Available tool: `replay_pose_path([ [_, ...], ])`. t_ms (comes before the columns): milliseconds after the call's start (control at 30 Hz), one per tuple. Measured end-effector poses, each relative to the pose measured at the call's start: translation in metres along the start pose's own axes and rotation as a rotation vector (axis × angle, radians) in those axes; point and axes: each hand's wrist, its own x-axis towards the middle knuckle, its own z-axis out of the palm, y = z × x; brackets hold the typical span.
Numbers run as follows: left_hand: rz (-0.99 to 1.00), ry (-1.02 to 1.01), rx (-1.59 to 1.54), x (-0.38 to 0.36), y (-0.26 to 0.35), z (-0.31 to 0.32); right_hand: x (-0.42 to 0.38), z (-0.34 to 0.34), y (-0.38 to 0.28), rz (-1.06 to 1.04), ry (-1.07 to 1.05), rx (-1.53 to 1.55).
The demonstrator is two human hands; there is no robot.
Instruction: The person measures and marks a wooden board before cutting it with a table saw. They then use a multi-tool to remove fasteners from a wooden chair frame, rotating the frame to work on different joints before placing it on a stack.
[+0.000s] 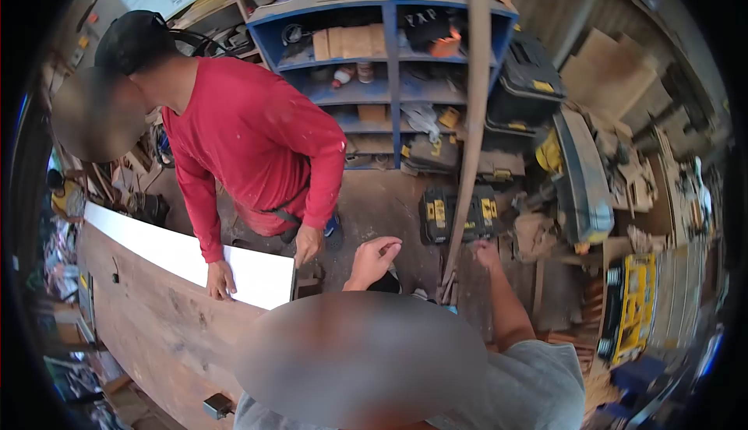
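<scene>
My left hand (374,262) is held out in front of my body, fingers loosely bent, thumb apart from them, nothing in it. To the right, my right hand (487,254) reaches forward at the end of my extended arm, overlapping the edge of a black and yellow toolbox (436,213) in this view. Its fingers are small and blurred. A brown pole (471,134) runs between my hands. On my left, a co-worker in a red long-sleeved top (257,118) has one hand on a long white board (261,276) and the other at its end. The board lies on a wooden table (171,305).
A blue shelf unit (393,79) with assorted items stands ahead. Black tool cases (526,79) are stacked at its right. Further right are a grey and yellow machine (580,181), wood scraps and a yellow rack (635,305). A small metal box (218,406) sits at the table's near edge.
</scene>
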Motion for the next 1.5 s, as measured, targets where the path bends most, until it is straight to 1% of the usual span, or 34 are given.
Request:
replay_pose_path([
  [33,0.002,0.016,-0.04,0.019,-0.004,-0.002,0.001,-0.011,-0.099,-0.042,0.022,0.072],
  [133,0.036,0.023,-0.119,0.091,0.005,-0.017,0.06,0.009,-0.171,-0.217,-0.037,0.253],
  [200,0.067,0.039,-0.138,0.132,0.019,-0.032,0.064,0.023,-0.207,-0.204,-0.06,0.223],
  [267,0.129,0.09,-0.209,0.18,0.026,-0.046,0.074,0.047,-0.249,-0.24,-0.11,0.184],
  [300,0.152,0.107,-0.246,0.2,0.029,-0.051,0.075,0.055,-0.257,-0.253,-0.145,0.148],
  [333,0.154,0.132,-0.27,0.217,0.036,-0.06,0.08,0.061,-0.267,-0.299,-0.157,0.004],
  [367,0.154,0.15,-0.294,0.233,0.044,-0.069,0.084,0.069,-0.275,-0.328,-0.128,-0.038],
  [433,0.173,0.193,-0.336,0.258,0.047,-0.081,0.091,0.077,-0.326,-0.407,-0.055,-0.124],
  [500,0.196,0.25,-0.375,0.28,0.042,-0.089,0.121,0.083,-0.366,-0.431,-0.037,-0.071],
  [567,0.13,0.357,-0.5,0.303,0.039,-0.092,0.162,0.086,-0.411,-0.479,-0.008,-0.016],
  [633,0.06,0.485,-0.657,0.328,0.034,-0.095,0.209,0.09,-0.46,-0.494,0.023,0.158],
  [700,-0.003,0.651,-0.847,0.36,0.028,-0.098,0.255,0.092,-0.514,-0.648,0.099,0.293],
  [733,-0.048,0.698,-0.887,0.378,0.018,-0.101,0.27,0.092,-0.542,-0.682,0.157,0.313],
  [767,-0.063,0.795,-0.892,0.398,0.012,-0.105,0.286,0.09,-0.577,-0.724,0.211,0.337],
  [833,-0.115,0.963,-0.895,0.425,0.004,-0.113,0.307,0.082,-0.63,-0.725,0.222,0.43],
  [867,-0.17,1.056,-0.915,0.438,0.002,-0.119,0.324,0.084,-0.64,-0.724,0.209,0.545],
  [933,-0.272,1.231,-0.966,0.464,-0.003,-0.131,0.351,0.086,-0.65,-0.777,0.176,0.647],
  [967,-0.264,1.323,-0.968,0.476,-0.01,-0.137,0.357,0.085,-0.656,-0.787,0.173,0.673],
  [1033,-0.255,1.504,-0.968,0.499,-0.025,-0.152,0.373,0.08,-0.659,-0.809,0.178,0.659],
  [1100,-0.331,1.675,-0.955,0.518,-0.036,-0.166,0.378,0.077,-0.664,-0.796,0.188,0.627],
  [1167,-0.397,1.802,-0.986,0.536,-0.079,-0.164,0.371,0.066,-0.67,-0.758,0.201,0.556],
  [1200,-0.361,1.957,-0.847,0.549,-0.135,-0.152,0.375,0.063,-0.668,-0.763,0.191,0.543],
  [1233,-0.375,1.985,-0.82,0.554,-0.161,-0.146,0.378,0.062,-0.665,-0.778,0.203,0.508],
  [1300,-0.399,2.036,-0.774,0.561,-0.186,-0.146,0.384,0.059,-0.661,-0.816,0.236,0.439],
  [1333,-0.494,2.036,-0.648,0.56,-0.191,-0.144,0.383,0.059,-0.662,-0.791,0.215,0.458],
  [1367,-0.553,2.05,-0.639,0.558,-0.198,-0.146,0.382,0.06,-0.662,-0.774,0.2,0.475],
  [1433,-0.687,2.068,-0.636,0.56,-0.233,-0.14,0.383,0.059,-0.66,-0.742,0.172,0.491],
  [1467,-0.688,2.078,-0.572,0.56,-0.26,-0.141,0.383,0.057,-0.658,-0.712,0.155,0.479],
  [1500,-0.685,2.057,-0.545,0.559,-0.266,-0.152,0.382,0.055,-0.658,-0.71,0.144,0.472],
])
